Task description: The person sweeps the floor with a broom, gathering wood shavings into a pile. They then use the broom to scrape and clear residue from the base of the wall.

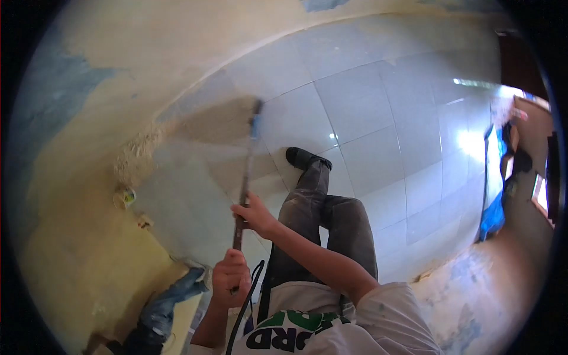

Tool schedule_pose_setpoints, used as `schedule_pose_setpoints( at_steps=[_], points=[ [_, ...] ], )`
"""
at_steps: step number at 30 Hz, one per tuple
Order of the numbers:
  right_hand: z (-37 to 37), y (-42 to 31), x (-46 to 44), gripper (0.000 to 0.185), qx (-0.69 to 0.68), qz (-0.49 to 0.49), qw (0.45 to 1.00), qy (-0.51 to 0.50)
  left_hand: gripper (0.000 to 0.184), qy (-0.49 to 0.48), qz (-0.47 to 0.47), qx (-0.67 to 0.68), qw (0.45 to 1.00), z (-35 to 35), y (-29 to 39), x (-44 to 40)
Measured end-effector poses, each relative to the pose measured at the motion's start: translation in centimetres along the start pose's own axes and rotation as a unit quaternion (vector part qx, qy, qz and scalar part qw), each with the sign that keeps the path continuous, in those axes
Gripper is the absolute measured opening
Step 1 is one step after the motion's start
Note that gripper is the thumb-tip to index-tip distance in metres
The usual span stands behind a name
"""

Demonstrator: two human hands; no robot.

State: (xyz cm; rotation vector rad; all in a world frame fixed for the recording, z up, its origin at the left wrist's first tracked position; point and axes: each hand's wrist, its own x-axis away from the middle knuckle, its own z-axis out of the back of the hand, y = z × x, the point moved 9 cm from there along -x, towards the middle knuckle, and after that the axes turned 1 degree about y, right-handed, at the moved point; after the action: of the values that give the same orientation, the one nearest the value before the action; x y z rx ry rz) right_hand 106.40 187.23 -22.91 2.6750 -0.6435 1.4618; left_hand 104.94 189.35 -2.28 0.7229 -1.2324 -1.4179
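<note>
Both of my hands are wrapped round a long brown pole [247, 174]. My left hand [231, 275] closes on its lower end, close to my body. Higher up, my right hand [255, 216] grips the shaft with the thumb across it. At the far end the pole has a blue and dark head [255, 124], blurred, so its exact kind cannot be made out. The head is over the pale tiled floor [361, 100], beside a brownish patch [207, 124]. Whether it touches the tiles is unclear.
Crumbled plaster [139, 151] lies along the foot of the patchy wall [77, 136]. Near it stands a small white tub [124, 198]. Dark blue cloth [171, 302] lies at the lower left. Blue plastic sheeting [492, 219] hangs or lies at the right.
</note>
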Motion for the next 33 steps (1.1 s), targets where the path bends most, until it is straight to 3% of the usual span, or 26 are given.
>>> schedule_pose_setpoints(
  at_steps=[2, 4, 6, 9, 13, 15, 16, 17, 18, 19, 21, 25, 27, 30, 32, 33],
  points=[
    [3.7, -1.4, 2.6, 0.032, -0.017, 0.049, 0.997, 0.054, 0.018, -0.029, -0.035, 0.057, 0.997, -1.2, -0.2, 0.8],
    [9.1, -1.7, 4.3, 0.032, 0.015, 0.122, 0.984, 0.129, 0.031, -0.014, -0.073, 0.156, 0.985, -3.1, -0.6, 0.9],
    [14.6, -1.1, 5.2, 0.032, -0.055, 0.157, 0.967, 0.191, 0.030, -0.099, -0.073, 0.172, 0.977, -6.0, -1.9, 0.7],
    [20.7, -0.8, 8.1, 0.018, -0.031, 0.134, 0.937, 0.320, 0.027, -0.187, -0.057, 0.160, 0.968, -10.9, -5.1, 0.0],
    [27.6, 1.3, 4.2, 0.020, -0.032, 0.182, 0.916, 0.355, 0.022, -0.249, -0.047, 0.183, 0.950, -15.1, -10.0, 0.0],
    [27.2, 3.7, 1.2, 0.018, -0.042, 0.119, 0.938, 0.324, 0.023, -0.228, -0.035, 0.191, 0.954, -14.3, -11.6, 0.5],
    [26.4, 5.2, -0.9, 0.021, 0.008, 0.105, 0.947, 0.303, 0.023, -0.236, -0.029, 0.193, 0.952, -13.3, -11.4, 1.5],
    [24.7, 6.6, -3.3, 0.026, 0.059, 0.091, 0.954, 0.278, 0.028, -0.183, -0.020, 0.125, 0.975, -10.8, -10.9, 1.8],
    [22.6, 7.4, -4.9, 0.031, 0.178, 0.090, 0.930, 0.308, 0.033, -0.129, -0.016, 0.054, 0.990, -7.9, -10.9, 2.0],
    [20.0, 7.8, -6.7, 0.036, 0.290, 0.091, 0.891, 0.338, 0.031, -0.144, -0.041, 0.036, 0.988, -5.4, -11.1, 3.0],
    [10.9, 7.8, -7.8, 0.041, 0.303, 0.139, 0.896, 0.294, 0.029, -0.168, -0.054, 0.020, 0.984, -0.5, -11.2, 5.6],
    [-5.0, 11.4, -15.0, 0.033, 0.317, 0.117, 0.930, 0.143, 0.023, -0.196, -0.044, -0.053, 0.978, 8.0, -11.3, 8.8],
    [-11.3, 15.1, -18.8, 0.026, 0.224, 0.045, 0.972, 0.060, 0.022, -0.192, -0.039, -0.090, 0.977, 11.6, -11.8, 9.1],
    [-18.8, 16.6, -18.3, 0.022, 0.096, 0.048, 0.994, 0.017, 0.022, -0.172, -0.066, -0.134, 0.974, 16.3, -10.8, 9.6],
    [-21.7, 17.2, -17.3, 0.025, -0.046, 0.059, 0.996, -0.051, 0.019, -0.240, -0.077, -0.140, 0.958, 17.1, -9.1, 10.3],
    [-21.7, 17.6, -16.4, 0.025, -0.051, 0.067, 0.995, -0.043, 0.018, -0.268, -0.098, -0.130, 0.950, 17.0, -8.4, 11.2]
  ],
)
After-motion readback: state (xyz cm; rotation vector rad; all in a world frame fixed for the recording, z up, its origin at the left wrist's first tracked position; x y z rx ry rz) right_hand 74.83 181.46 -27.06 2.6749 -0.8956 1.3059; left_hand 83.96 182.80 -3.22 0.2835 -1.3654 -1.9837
